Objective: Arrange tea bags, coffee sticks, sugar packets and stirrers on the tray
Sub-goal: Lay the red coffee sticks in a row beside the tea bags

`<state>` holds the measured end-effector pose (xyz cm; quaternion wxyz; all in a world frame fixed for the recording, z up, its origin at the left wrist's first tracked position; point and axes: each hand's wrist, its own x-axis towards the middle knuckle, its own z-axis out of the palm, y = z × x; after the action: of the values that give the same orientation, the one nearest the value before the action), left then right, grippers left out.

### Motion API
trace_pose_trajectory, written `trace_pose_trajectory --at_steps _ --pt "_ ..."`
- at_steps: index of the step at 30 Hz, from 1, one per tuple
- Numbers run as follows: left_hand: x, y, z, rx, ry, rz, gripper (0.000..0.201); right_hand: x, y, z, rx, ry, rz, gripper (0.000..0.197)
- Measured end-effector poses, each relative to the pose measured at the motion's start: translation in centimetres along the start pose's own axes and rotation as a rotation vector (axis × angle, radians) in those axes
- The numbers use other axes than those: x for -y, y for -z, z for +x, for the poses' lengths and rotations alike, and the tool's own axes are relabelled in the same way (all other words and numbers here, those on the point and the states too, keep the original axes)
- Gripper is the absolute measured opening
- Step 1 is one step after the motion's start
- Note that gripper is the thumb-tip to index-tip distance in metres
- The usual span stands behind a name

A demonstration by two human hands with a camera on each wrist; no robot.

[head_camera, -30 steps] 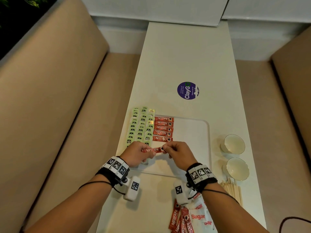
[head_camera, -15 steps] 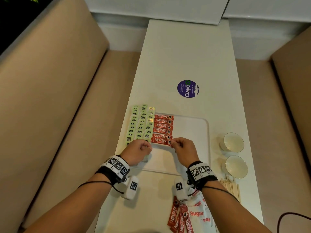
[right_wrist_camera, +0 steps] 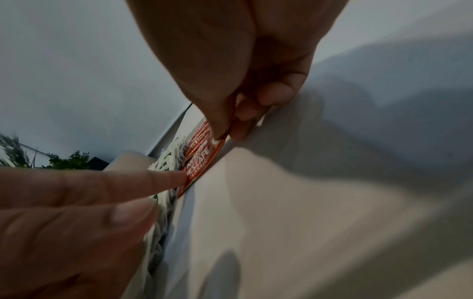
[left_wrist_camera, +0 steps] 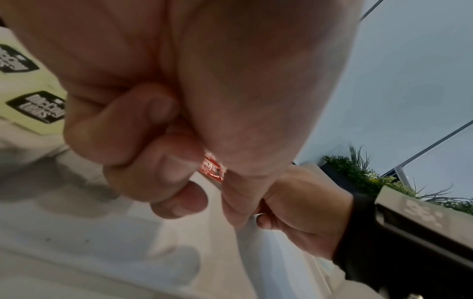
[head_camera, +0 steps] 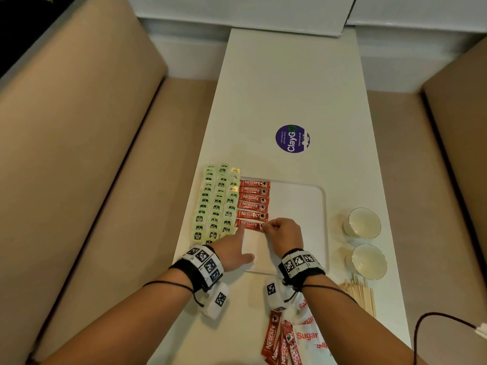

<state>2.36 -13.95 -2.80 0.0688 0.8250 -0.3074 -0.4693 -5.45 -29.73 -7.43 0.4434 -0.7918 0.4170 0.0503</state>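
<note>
A white tray (head_camera: 297,206) lies on the narrow table. Green tea bags (head_camera: 216,206) lie in rows along its left side, and a column of red coffee sticks (head_camera: 254,198) lies beside them. The nearest coffee stick (head_camera: 250,224) lies at the bottom of that column. My right hand (head_camera: 266,226) pinches its right end between thumb and forefinger (right_wrist_camera: 217,129). My left hand (head_camera: 238,241) points its straight index finger (right_wrist_camera: 153,180) at the stick's left end and touches it, while its other fingers (left_wrist_camera: 158,161) are curled and hold nothing.
Two white bowls (head_camera: 365,223) (head_camera: 369,260) stand right of the tray, with wooden stirrers (head_camera: 361,293) just nearer. Loose coffee sticks (head_camera: 274,335) and sugar packets (head_camera: 308,335) lie at the near edge. A purple sticker (head_camera: 292,138) marks the far tabletop. Beige benches flank the table.
Both hands carried the stick forward and set it under the column. The left hand let go of its end and now touches it with one straight finger.
</note>
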Motion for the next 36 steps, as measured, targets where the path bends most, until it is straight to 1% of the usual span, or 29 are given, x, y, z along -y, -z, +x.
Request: trace_pose_trajectory --at_steps 5,8,10,14,22,25,28,30,32,36 --pt "-0.2 -0.4 0.6 -0.012 0.028 -0.007 0.108 0.4 -0.1 0.4 -0.015 0.004 -0.03 0.017" --pt "0.0 -0.6 1.0 -0.025 0.023 -0.009 0.111 0.7 0.0 0.4 -0.034 -0.019 -0.045 0.016" --pt "0.1 -0.7 1.2 -0.031 0.019 -0.014 0.112 0.9 0.0 0.5 -0.045 -0.031 -0.045 0.02" --pt "0.3 -0.6 1.3 -0.028 0.014 -0.042 0.112 1.0 0.0 0.6 -0.048 -0.039 -0.054 0.026" --pt "0.3 -0.3 1.2 -0.058 -0.009 -0.048 0.108 1.0 0.2 0.5 -0.047 -0.028 -0.036 0.026" --pt "-0.2 0.0 0.4 -0.068 -0.03 -0.006 0.101 0.9 0.4 0.4 -0.041 -0.031 0.0 0.029" --pt "-0.3 0.2 0.0 -0.053 -0.049 0.04 0.077 0.8 1.0 -0.1 -0.046 -0.001 0.033 0.034" --pt "-0.1 -0.1 -0.2 -0.044 -0.043 0.077 0.069 0.6 1.7 -0.6 -0.029 0.056 0.054 0.035" --pt "0.0 -0.5 -0.7 -0.047 -0.063 0.082 0.067 0.3 2.6 -1.6 0.028 0.119 0.057 0.033" --pt "-0.4 -1.8 -1.7 -0.025 -0.141 0.056 0.052 -0.7 5.0 -4.2 0.178 0.217 -0.021 0.023"
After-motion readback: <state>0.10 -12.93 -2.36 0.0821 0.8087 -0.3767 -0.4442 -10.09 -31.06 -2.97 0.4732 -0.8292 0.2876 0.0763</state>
